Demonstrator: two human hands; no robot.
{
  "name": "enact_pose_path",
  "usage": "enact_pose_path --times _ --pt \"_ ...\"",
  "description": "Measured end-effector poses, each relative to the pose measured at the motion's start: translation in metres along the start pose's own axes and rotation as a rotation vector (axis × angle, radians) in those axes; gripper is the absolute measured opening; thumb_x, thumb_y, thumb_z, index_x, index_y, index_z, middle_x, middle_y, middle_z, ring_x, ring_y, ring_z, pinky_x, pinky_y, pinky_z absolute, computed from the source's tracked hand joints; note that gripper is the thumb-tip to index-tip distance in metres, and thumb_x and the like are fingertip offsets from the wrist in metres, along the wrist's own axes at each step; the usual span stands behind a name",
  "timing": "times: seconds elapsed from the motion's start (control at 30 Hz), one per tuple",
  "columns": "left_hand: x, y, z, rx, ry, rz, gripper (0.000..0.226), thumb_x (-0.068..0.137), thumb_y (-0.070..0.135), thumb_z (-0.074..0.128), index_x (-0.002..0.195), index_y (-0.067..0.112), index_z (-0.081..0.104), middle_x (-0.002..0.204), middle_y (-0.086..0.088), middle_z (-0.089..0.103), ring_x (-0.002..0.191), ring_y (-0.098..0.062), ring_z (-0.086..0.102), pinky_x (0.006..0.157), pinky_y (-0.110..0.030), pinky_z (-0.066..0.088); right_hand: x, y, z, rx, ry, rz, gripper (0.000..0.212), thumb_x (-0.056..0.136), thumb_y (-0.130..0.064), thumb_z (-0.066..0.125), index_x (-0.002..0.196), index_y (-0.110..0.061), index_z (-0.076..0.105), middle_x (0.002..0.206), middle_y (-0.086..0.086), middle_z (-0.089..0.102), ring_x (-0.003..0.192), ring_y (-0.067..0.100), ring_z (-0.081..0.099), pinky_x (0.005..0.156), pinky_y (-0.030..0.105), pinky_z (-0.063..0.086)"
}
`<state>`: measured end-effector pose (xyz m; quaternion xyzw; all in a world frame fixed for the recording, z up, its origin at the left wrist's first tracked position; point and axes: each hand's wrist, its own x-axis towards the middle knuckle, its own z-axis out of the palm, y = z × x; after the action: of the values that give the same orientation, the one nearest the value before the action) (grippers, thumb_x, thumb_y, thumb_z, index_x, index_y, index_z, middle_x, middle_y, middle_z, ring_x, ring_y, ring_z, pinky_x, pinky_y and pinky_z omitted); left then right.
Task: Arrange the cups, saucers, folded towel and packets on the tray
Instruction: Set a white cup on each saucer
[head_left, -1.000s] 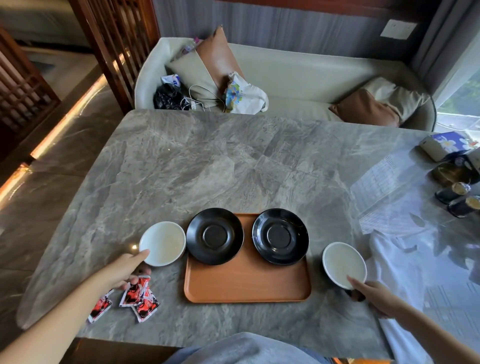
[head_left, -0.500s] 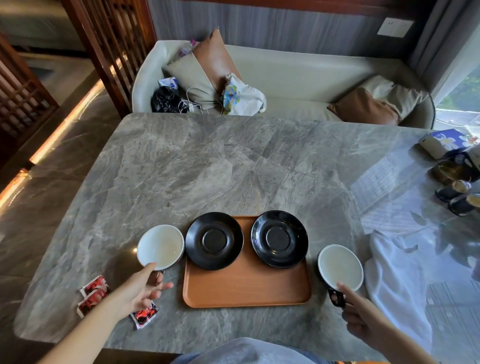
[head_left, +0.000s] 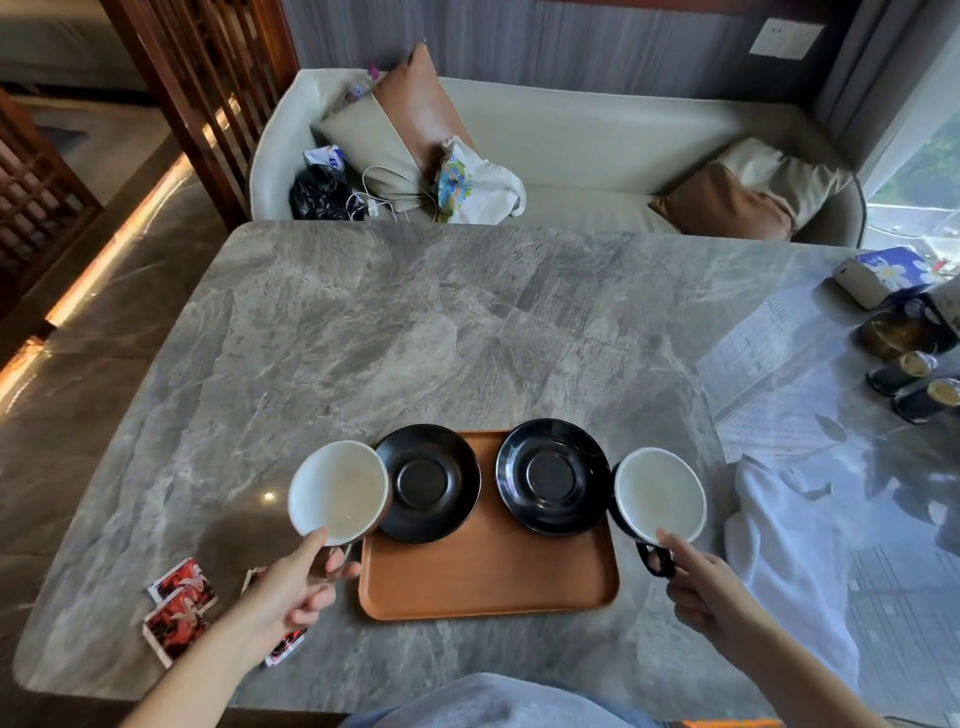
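An orange-brown tray (head_left: 488, 582) lies near the table's front edge with two black saucers on it, the left saucer (head_left: 428, 480) and the right saucer (head_left: 553, 475). My left hand (head_left: 293, 587) grips the handle of a white-lined cup (head_left: 337, 491) lifted at the left saucer's edge. My right hand (head_left: 706, 587) pinches the black handle of a second cup (head_left: 660, 493), raised just right of the right saucer. Red packets (head_left: 179, 597) lie left of the tray. A white towel (head_left: 789, 561) lies crumpled on the right.
The grey marble table (head_left: 441, 332) stretches far ahead. Dark jars (head_left: 919, 384) and a blue tissue box (head_left: 883, 270) stand at the right edge. A sofa with cushions and bags sits behind the table.
Both hands have closed on the cup handles and lifted the cups. Each cup has moved inward, toward its neighbouring saucer.
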<state>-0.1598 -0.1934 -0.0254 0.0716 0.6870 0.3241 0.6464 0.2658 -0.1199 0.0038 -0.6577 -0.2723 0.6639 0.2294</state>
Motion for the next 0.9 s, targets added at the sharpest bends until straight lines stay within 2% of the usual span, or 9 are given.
enact_pose_path --times 0.17,0.47,0.67,0.9 --pt "-0.002 0.008 0.040 0.036 -0.061 0.014 0.044 0.095 0.040 0.038 0.059 0.016 0.041 0.078 -0.008 0.067 0.031 -0.005 0.027 0.029 -0.009 0.014 0.010 -0.016 0.036 -0.001 -0.074 -0.011 0.037 0.089 -0.039 0.058 0.063 -0.013 0.058 0.044 -0.011 0.023 0.036 0.005 0.015 0.032 0.015 0.012" --pt "0.005 0.011 0.073 0.066 -0.041 -0.045 0.043 0.094 0.042 0.039 0.059 0.017 0.042 0.076 -0.003 0.067 0.029 -0.004 0.030 0.030 -0.008 0.014 0.029 -0.014 0.075 -0.072 -0.070 -0.020 0.037 0.090 -0.039 0.056 0.065 -0.012 0.058 0.039 -0.014 0.033 0.032 0.004 0.018 0.031 0.015 0.012" --pt "0.010 0.013 0.079 0.066 -0.020 -0.056 0.044 0.095 0.043 0.038 0.059 0.018 0.041 0.073 -0.002 0.065 0.028 -0.004 0.029 0.031 -0.008 0.013 0.036 -0.015 0.080 -0.092 -0.033 -0.011 0.038 0.089 -0.039 0.058 0.062 -0.012 0.061 0.040 -0.011 0.029 0.032 0.005 0.017 0.030 0.016 0.012" --pt "0.006 0.019 0.087 0.126 0.008 -0.026 0.042 0.095 0.041 0.038 0.060 0.018 0.041 0.078 -0.002 0.064 0.028 -0.004 0.029 0.032 -0.009 0.012 0.046 -0.018 0.081 -0.136 0.008 -0.022 0.038 0.085 -0.044 0.062 0.062 -0.013 0.065 0.042 -0.008 0.022 0.034 0.008 0.016 0.032 0.016 0.014"
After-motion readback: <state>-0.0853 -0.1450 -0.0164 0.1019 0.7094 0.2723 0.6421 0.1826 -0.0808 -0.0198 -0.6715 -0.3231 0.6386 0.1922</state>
